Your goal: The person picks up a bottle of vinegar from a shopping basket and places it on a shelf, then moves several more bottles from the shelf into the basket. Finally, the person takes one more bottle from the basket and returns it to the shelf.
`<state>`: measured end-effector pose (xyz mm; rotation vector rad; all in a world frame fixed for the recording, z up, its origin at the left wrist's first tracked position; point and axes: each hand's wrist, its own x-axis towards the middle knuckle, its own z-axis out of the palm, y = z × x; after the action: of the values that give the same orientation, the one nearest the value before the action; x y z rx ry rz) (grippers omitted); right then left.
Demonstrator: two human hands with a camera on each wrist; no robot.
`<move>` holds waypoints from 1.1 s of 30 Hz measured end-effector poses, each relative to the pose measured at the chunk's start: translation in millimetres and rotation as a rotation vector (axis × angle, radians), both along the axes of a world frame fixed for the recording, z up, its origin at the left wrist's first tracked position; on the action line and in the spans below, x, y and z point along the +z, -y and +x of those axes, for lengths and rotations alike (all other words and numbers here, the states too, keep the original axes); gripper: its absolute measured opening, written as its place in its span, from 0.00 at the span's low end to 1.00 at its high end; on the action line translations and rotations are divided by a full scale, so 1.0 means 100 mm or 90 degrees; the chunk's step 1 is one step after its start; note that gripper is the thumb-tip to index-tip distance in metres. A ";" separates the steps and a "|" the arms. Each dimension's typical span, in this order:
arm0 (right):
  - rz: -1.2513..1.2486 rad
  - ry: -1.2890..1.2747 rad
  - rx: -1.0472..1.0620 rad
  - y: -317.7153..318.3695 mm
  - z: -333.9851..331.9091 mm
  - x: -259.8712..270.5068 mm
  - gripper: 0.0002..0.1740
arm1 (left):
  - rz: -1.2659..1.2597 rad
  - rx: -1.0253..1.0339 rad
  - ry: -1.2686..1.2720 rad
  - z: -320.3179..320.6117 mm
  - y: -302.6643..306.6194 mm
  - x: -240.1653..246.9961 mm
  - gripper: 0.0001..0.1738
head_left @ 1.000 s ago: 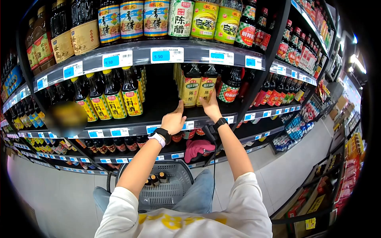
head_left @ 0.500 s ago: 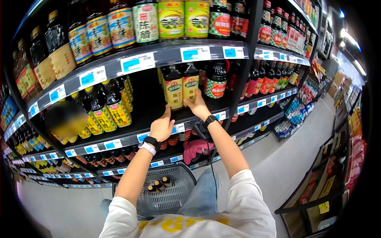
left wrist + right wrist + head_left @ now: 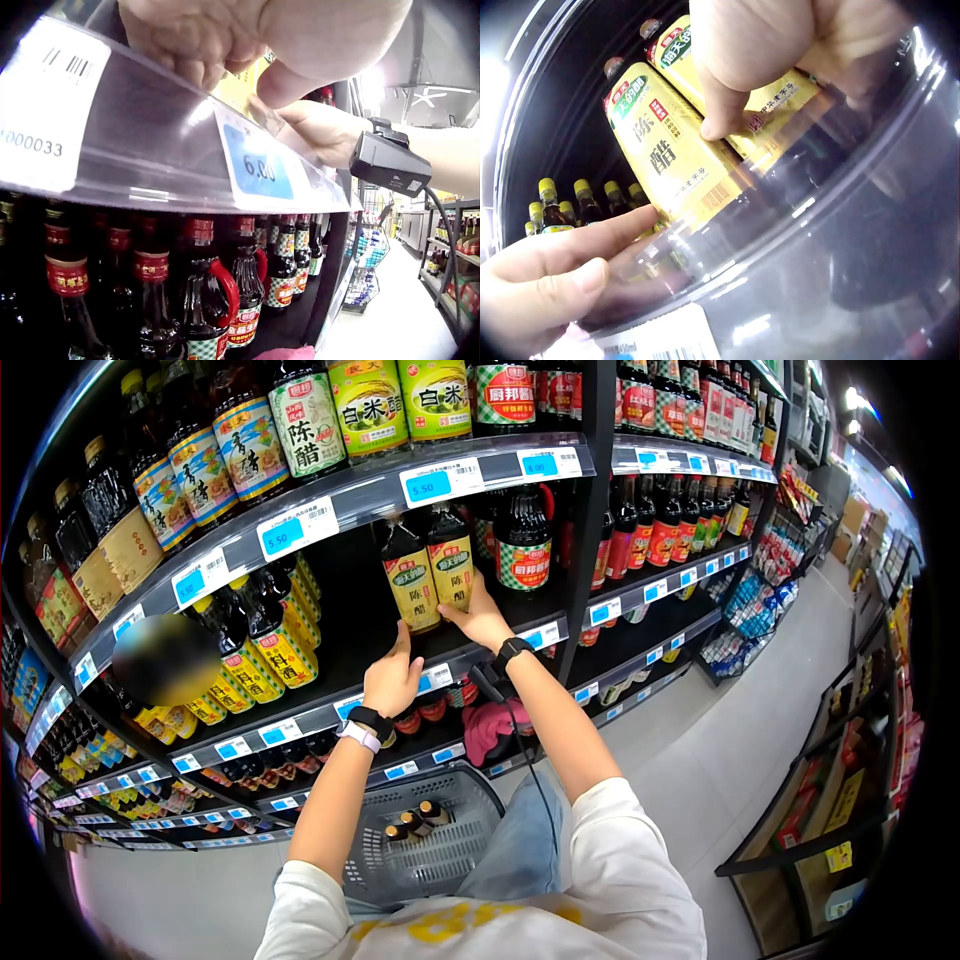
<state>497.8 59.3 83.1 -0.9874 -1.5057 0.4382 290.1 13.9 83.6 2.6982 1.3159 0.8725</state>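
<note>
Two dark vinegar bottles with yellow labels stand side by side on the middle shelf: a left bottle and a right bottle. My right hand grips the right bottle low down, its thumb across the front of the label, as the right wrist view shows; the fingers behind are hidden. With the index finger stretched out, my left hand touches the lower left edge of the left bottle. In the left wrist view the shelf's front strip covers much of the bottles.
Yellow-labelled cooking wine bottles stand to the left, a large red-handled sauce bottle to the right. A price rail edges the shelf. Below, a grey basket holds several small bottles, near a pink cloth.
The head view has turned right, so the shelves appear further left. Both hands stay at the same two bottles, which now look slightly tilted in the view.
</note>
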 end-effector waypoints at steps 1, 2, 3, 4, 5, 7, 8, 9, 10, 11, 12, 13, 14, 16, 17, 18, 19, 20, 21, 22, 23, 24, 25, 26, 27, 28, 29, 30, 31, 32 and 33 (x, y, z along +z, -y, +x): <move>0.000 -0.001 0.003 0.00 -0.01 0.01 0.48 | -0.028 0.015 -0.004 0.01 0.01 0.02 0.38; -0.008 0.008 -0.024 0.01 -0.02 0.02 0.49 | -0.055 0.031 -0.007 0.02 0.02 0.04 0.38; -0.017 0.017 -0.051 0.02 -0.03 0.02 0.50 | -0.056 0.035 -0.008 0.02 0.03 0.05 0.38; -0.016 0.019 -0.054 0.00 -0.03 0.01 0.50 | -0.054 0.038 -0.007 0.03 0.03 0.05 0.38; -0.008 0.019 -0.058 -0.01 -0.03 0.00 0.50 | -0.053 0.041 -0.006 0.04 0.04 0.04 0.38; -0.016 0.022 -0.063 0.01 -0.03 0.01 0.50 | -0.068 0.065 -0.023 0.07 0.08 0.08 0.38; -0.009 0.019 -0.058 0.03 -0.04 0.04 0.50 | -0.068 0.062 -0.018 0.07 0.08 0.07 0.38; -0.014 0.008 -0.045 0.07 -0.04 0.06 0.51 | -0.066 0.059 -0.012 0.06 0.08 0.05 0.37; -0.019 0.022 -0.054 0.08 -0.04 0.07 0.52 | -0.023 0.036 0.002 0.04 0.09 0.02 0.38; -0.021 0.037 -0.064 0.08 -0.03 0.08 0.53 | -0.027 0.001 0.029 0.02 0.10 0.00 0.39; -0.021 0.040 -0.050 0.08 -0.02 0.10 0.55 | 0.034 -0.026 0.023 -0.02 0.11 -0.03 0.39; -0.016 0.044 -0.048 0.04 0.00 0.08 0.55 | 0.095 -0.053 0.018 -0.07 0.14 -0.07 0.39; -0.012 0.051 -0.096 0.01 0.00 0.05 0.56 | 0.103 -0.056 0.025 -0.12 0.25 -0.06 0.38; -0.010 0.063 -0.201 0.11 -0.05 0.05 0.58 | 0.125 -0.065 0.022 -0.33 0.41 -0.04 0.37; 0.039 0.064 -0.241 0.20 -0.10 0.07 0.52 | 0.145 -0.075 0.018 -0.46 0.47 -0.05 0.37; 0.057 0.095 -0.296 0.30 -0.14 0.08 0.47 | 0.135 -0.065 0.040 -0.62 0.53 -0.06 0.34; 0.073 0.126 -0.352 0.41 -0.19 0.06 0.42 | 0.152 -0.063 0.062 -0.80 0.55 -0.10 0.32; 0.170 0.156 -0.369 0.47 -0.21 -0.01 0.33 | 0.148 -0.045 0.081 -0.99 0.60 -0.11 0.29; 0.192 0.194 -0.376 0.57 -0.22 -0.13 0.26 | 0.172 -0.019 0.076 -1.17 0.64 -0.12 0.27; 0.204 0.233 -0.392 0.69 -0.26 -0.19 0.25 | 0.205 -0.007 0.073 -1.35 0.63 -0.16 0.26; 0.214 0.271 -0.406 0.76 -0.30 -0.28 0.23 | 0.213 0.015 0.055 -1.52 0.64 -0.16 0.26; 0.220 0.293 -0.391 0.81 -0.34 -0.36 0.21 | 0.225 0.018 0.037 -1.66 0.64 -0.14 0.27; 0.209 0.307 -0.367 0.86 -0.38 -0.42 0.22 | 0.237 0.021 0.019 -1.79 0.63 -0.13 0.28; 0.196 0.323 -0.359 0.86 -0.41 -0.50 0.22 | 0.244 0.038 0.000 -1.91 0.61 -0.15 0.29; 0.185 0.338 -0.352 0.86 -0.45 -0.56 0.22 | 0.253 0.054 -0.021 -2.03 0.57 -0.16 0.30; 0.180 0.349 -0.345 0.89 -0.53 -0.56 0.25 | 0.246 0.060 -0.036 -2.15 0.55 -0.16 0.31; 0.176 0.349 -0.337 0.91 -0.62 -0.56 0.25 | 0.253 0.064 -0.050 -2.25 0.54 -0.16 0.31; 0.178 0.349 -0.318 0.93 -0.72 -0.56 0.26 | 0.255 0.079 -0.046 -2.35 0.54 -0.17 0.31; 0.180 0.349 -0.300 0.94 -0.81 -0.57 0.27 | 0.256 0.093 -0.043 -2.44 0.54 -0.18 0.31; 0.183 0.348 -0.282 0.95 -0.90 -0.59 0.30 | 0.238 0.128 -0.032 -2.54 0.54 -0.23 0.30; 0.185 0.321 -0.273 0.95 -1.00 -0.60 0.31 | 0.224 0.146 0.005 -2.62 0.55 -0.28 0.31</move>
<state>398.3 -35.9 22.9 -1.1986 -1.6762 -0.3537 27.8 -40.7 55.2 2.8223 1.6335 1.2444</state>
